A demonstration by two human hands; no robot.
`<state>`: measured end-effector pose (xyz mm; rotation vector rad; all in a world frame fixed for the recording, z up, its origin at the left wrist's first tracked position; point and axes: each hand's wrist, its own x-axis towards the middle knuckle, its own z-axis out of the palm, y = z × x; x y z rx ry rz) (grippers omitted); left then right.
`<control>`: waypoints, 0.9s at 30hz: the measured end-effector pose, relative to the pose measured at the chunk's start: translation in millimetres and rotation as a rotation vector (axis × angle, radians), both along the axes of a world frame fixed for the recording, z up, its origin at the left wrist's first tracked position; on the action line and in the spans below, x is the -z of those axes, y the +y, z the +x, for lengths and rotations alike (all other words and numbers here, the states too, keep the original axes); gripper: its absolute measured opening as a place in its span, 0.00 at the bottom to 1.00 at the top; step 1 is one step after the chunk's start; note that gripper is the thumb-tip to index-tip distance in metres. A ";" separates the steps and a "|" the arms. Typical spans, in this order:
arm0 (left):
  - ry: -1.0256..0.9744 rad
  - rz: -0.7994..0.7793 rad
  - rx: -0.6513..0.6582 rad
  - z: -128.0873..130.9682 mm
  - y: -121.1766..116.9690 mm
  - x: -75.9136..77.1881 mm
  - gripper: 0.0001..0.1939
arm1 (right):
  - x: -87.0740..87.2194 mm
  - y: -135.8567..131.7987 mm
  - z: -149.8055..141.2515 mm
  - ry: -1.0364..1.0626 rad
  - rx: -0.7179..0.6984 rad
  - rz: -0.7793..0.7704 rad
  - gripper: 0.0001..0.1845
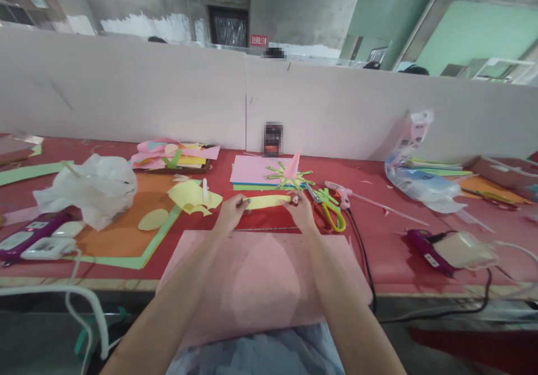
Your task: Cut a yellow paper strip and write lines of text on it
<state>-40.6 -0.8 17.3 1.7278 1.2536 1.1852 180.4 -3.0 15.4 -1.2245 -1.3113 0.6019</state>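
My left hand (230,212) pinches the left end of a yellow paper strip (268,200) and my right hand (299,211) pinches its right end, so the strip stretches between them just above the red table. A large pink paper sheet (260,279) lies under my forearms and hangs over the table's front edge. Just beyond the strip sit a pink paper cone with green paper rays (290,172) on a stack of pink sheets (252,170).
Yellow-handled scissors (332,215) and a glue gun (342,193) lie right of my right hand. Yellow paper scraps (193,198), an orange sheet (126,223) and a white plastic bag (92,187) are at left. A purple power strip (424,246) and packets (420,184) are at right.
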 end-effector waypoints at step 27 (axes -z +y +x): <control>-0.003 -0.011 0.007 -0.2 1.6 1.5 0.13 | -0.6 1.5 -1.7 0.048 -0.014 0.001 0.14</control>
